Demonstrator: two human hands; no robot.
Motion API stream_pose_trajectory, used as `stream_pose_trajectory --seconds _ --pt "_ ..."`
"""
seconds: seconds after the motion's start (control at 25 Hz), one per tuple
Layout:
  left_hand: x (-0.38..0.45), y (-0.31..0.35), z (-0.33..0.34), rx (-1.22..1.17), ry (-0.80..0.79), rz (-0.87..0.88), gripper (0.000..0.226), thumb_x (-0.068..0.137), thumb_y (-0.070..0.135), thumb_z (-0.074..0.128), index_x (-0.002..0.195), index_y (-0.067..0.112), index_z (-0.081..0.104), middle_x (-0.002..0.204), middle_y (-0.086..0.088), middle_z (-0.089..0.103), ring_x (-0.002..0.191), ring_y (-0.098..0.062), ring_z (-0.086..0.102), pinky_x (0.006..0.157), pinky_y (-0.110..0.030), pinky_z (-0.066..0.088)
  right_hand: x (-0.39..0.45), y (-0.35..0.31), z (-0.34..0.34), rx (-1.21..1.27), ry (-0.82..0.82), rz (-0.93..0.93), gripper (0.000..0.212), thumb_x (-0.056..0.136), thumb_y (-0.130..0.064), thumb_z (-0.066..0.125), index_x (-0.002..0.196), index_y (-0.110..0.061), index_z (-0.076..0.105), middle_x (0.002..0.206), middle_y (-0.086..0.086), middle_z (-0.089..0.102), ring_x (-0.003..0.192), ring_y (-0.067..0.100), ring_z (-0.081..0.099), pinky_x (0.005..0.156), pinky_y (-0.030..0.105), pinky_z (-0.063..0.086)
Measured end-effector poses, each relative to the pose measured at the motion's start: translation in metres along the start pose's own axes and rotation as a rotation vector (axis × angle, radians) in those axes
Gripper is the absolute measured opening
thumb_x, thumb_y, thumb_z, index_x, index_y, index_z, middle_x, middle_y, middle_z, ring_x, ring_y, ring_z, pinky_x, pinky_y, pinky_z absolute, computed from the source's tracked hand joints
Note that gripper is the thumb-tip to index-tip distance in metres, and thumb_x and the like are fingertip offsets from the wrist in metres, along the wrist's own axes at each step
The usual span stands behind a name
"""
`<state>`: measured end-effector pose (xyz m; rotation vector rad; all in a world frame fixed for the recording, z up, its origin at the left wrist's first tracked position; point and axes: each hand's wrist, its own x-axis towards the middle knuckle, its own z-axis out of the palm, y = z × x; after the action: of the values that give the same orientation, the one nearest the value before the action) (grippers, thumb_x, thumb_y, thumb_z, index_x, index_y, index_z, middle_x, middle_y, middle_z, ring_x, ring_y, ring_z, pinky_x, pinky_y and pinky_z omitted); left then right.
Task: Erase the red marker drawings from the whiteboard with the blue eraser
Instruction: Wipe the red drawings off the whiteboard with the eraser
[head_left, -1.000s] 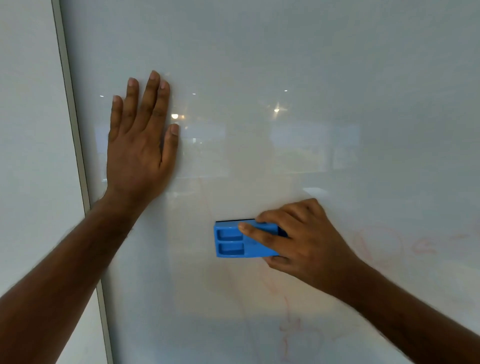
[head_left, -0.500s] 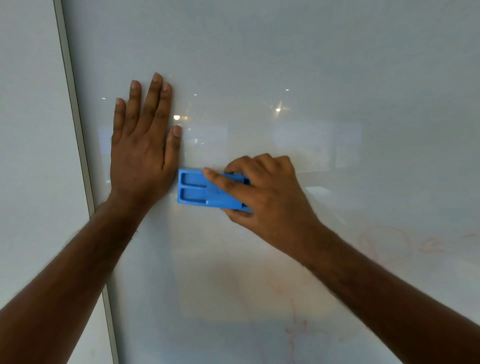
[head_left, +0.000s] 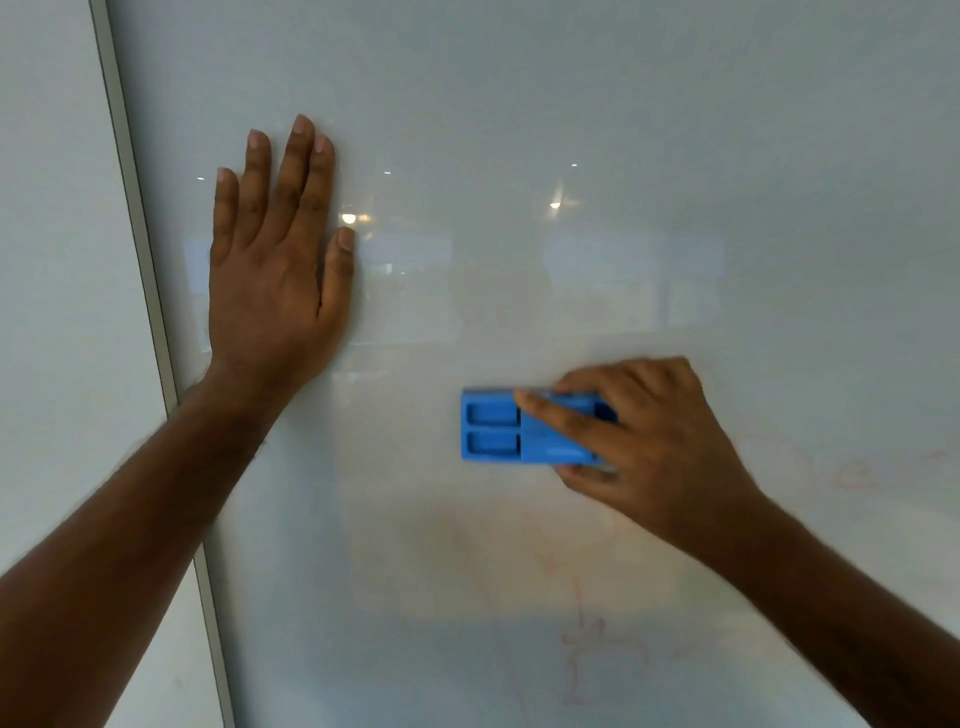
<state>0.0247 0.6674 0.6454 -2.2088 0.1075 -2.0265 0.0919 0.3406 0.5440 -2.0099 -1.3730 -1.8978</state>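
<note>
My right hand (head_left: 654, 441) grips the blue eraser (head_left: 498, 427) and presses it flat against the whiteboard (head_left: 597, 93), near the middle of the view. The eraser lies horizontally, its left half showing two recessed pockets, its right half hidden under my fingers. My left hand (head_left: 275, 270) rests flat on the board at the upper left, fingers together and pointing up, holding nothing. Faint red marker traces (head_left: 582, 644) remain low on the board, and more pale red marks (head_left: 852, 473) sit at the right beyond my right wrist.
A grey metal frame strip (head_left: 150, 306) runs down the board's left edge, with a pale wall panel (head_left: 57, 260) beyond it. Ceiling lights reflect as bright spots (head_left: 555, 204) on the glossy surface.
The eraser went up and left until it was beside my left hand, then came back down and to the right. My left hand has stayed flat on the board.
</note>
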Motion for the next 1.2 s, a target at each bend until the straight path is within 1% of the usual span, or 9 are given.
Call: stream_pose_trajectory --seconds 0.12,0.2,0.36,0.52,0.76,0.92,1.04,1.12,1.2 --pt "0.001 -0.001 0.0 0.002 -0.007 0.001 0.062 0.118 0.033 0.029 0.175 0.011 0.017 0.184 -0.009 0.014 0.171 -0.034 0.007 0.139 -0.053 0.006 0.022 -0.017 0.011 0.071 0.068 0.109 0.064 0.083 -0.035 0.074 0.145 -0.032 0.057 0.123 0.0 0.061 0.101 0.029 0.059 0.084 0.048 0.042" --pt "0.0 0.0 -0.001 0.001 -0.008 -0.004 0.063 0.118 0.033 0.029 0.175 0.011 0.016 0.184 -0.009 0.014 0.171 -0.034 0.007 0.139 -0.052 0.005 0.022 -0.04 0.024 0.119 0.056 0.115 0.066 0.082 -0.035 0.072 0.145 -0.035 0.054 0.126 -0.002 0.057 0.105 0.028 0.056 0.087 0.048 0.04" --pt "-0.002 0.002 -0.002 0.003 -0.015 -0.012 0.063 0.119 0.034 0.028 0.175 0.011 0.015 0.184 -0.01 0.013 0.171 -0.035 0.007 0.139 -0.052 0.003 -0.021 -0.071 0.035 0.118 -0.064 -0.047 0.058 0.088 -0.033 0.067 0.144 -0.038 0.055 0.127 -0.002 0.063 0.105 0.025 0.06 0.088 0.047 0.042" --pt "-0.003 0.002 -0.001 0.008 -0.002 -0.023 0.062 0.119 0.035 0.027 0.175 0.011 0.017 0.184 -0.008 0.014 0.17 -0.035 0.008 0.139 -0.051 0.003 -0.066 -0.061 0.025 0.073 -0.107 -0.119 0.053 0.089 -0.029 0.067 0.141 -0.038 0.06 0.125 -0.002 0.066 0.101 0.023 0.063 0.088 0.048 0.045" --pt "-0.005 0.003 0.002 0.014 0.018 -0.02 0.061 0.119 0.034 0.028 0.175 0.011 0.018 0.183 -0.009 0.016 0.17 -0.036 0.009 0.138 -0.052 0.004 -0.048 -0.008 0.0 0.013 -0.019 0.091 0.062 0.085 -0.037 0.071 0.145 -0.037 0.052 0.125 0.0 0.065 0.104 0.027 0.058 0.087 0.048 0.042" --pt "-0.005 0.002 0.001 0.009 0.02 -0.015 0.062 0.119 0.033 0.029 0.174 0.009 0.018 0.183 -0.012 0.016 0.17 -0.038 0.009 0.137 -0.049 0.001 -0.02 -0.034 0.016 0.101 0.053 0.186 0.061 0.083 -0.033 0.077 0.142 -0.035 0.061 0.124 0.002 0.066 0.105 0.03 0.062 0.087 0.052 0.044" --pt "-0.007 0.001 0.0 0.002 0.014 -0.018 0.062 0.119 0.032 0.03 0.174 0.008 0.018 0.183 -0.012 0.015 0.169 -0.039 0.009 0.137 -0.049 0.0 -0.032 -0.068 0.03 0.122 0.01 0.103 0.057 0.086 -0.03 0.072 0.142 -0.037 0.061 0.125 -0.001 0.067 0.101 0.027 0.063 0.088 0.047 0.045" --pt "-0.008 0.001 0.001 0.001 0.007 -0.014 0.062 0.119 0.032 0.03 0.175 0.008 0.017 0.183 -0.012 0.015 0.17 -0.039 0.009 0.137 -0.048 0.0 -0.061 -0.085 0.036 0.115 -0.011 0.036 0.049 0.095 -0.02 0.063 0.141 -0.038 0.062 0.123 -0.002 0.068 0.098 0.025 0.066 0.088 0.046 0.047" --pt "-0.009 0.0 0.001 0.003 0.008 -0.008 0.061 0.119 0.031 0.03 0.175 0.008 0.017 0.183 -0.012 0.015 0.17 -0.039 0.009 0.137 -0.047 -0.001 -0.093 -0.087 0.034 0.105 -0.071 -0.019 0.046 0.101 -0.019 0.056 0.144 -0.037 0.059 0.125 -0.001 0.068 0.101 0.024 0.067 0.091 0.046 0.047"
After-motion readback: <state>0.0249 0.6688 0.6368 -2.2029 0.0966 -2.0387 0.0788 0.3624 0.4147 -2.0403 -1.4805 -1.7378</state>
